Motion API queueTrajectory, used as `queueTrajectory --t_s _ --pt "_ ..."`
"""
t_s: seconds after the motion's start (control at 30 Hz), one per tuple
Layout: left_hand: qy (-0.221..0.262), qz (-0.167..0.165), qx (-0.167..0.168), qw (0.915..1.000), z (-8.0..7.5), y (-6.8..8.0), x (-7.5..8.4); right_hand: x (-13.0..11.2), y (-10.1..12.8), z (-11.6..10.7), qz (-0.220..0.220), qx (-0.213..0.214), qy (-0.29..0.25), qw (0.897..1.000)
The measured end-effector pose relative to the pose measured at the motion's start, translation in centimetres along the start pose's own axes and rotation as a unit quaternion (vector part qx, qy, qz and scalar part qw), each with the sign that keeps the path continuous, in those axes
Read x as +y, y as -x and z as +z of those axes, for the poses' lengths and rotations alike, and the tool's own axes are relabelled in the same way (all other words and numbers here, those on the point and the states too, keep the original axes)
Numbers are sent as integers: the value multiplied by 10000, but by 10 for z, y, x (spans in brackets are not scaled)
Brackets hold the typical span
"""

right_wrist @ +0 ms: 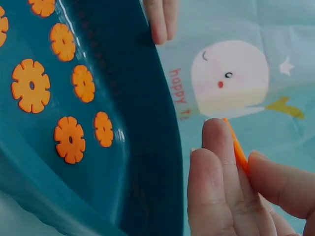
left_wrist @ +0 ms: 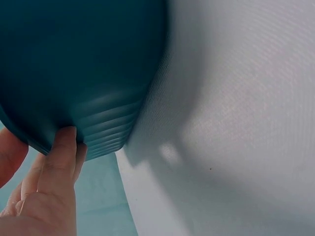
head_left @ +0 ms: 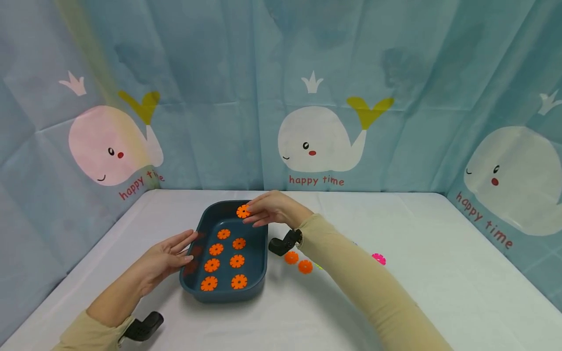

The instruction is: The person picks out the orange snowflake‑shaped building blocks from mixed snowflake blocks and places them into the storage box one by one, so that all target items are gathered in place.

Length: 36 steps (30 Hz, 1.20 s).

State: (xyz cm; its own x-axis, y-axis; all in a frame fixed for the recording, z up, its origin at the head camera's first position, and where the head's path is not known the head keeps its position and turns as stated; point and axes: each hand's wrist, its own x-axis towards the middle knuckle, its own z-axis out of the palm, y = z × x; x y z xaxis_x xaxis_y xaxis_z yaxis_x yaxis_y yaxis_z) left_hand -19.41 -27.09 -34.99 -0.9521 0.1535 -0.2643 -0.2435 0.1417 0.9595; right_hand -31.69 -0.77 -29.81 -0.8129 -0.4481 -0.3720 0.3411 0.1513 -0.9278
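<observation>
A dark teal tray (head_left: 259, 243) sits on the white table with several orange flower-shaped discs (head_left: 237, 261) laid in two rows inside. My right hand (head_left: 263, 209) hovers over the tray's far end and pinches one more orange disc (head_left: 243, 211) between thumb and fingers; in the right wrist view that disc (right_wrist: 238, 150) shows edge-on between the fingers. My left hand (head_left: 169, 253) rests with straight fingers against the tray's left outer wall (left_wrist: 83, 73), fingertips (left_wrist: 66, 142) touching its ribbed corner.
Two orange discs (head_left: 298, 262) and a pink disc (head_left: 379, 259) lie on the table right of the tray, partly behind my right forearm. A blue whale-print curtain (head_left: 320, 141) walls the table at the back and both sides.
</observation>
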Motion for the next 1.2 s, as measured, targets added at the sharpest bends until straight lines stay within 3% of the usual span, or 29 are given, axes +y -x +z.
queueTrajectory --t_s 0.2,0.67,0.77,1.0,1.2 --pt "10 14 21 10000 2 1 1 2 -9 4 114 65 156 9998" --pt "21 -23 143 9999 4 2 1 2 -33 4 -257 20 1534 9878" --pt "41 -24 145 9999 3 2 1 2 -35 5 -373 -95 2050 9780" --pt "18 52 99 9999 4 4 2 1 -48 10 -451 -766 3191 9435" --pt "99 68 51 9999 4 5 2 5 -57 16 -447 -698 3699 9254"
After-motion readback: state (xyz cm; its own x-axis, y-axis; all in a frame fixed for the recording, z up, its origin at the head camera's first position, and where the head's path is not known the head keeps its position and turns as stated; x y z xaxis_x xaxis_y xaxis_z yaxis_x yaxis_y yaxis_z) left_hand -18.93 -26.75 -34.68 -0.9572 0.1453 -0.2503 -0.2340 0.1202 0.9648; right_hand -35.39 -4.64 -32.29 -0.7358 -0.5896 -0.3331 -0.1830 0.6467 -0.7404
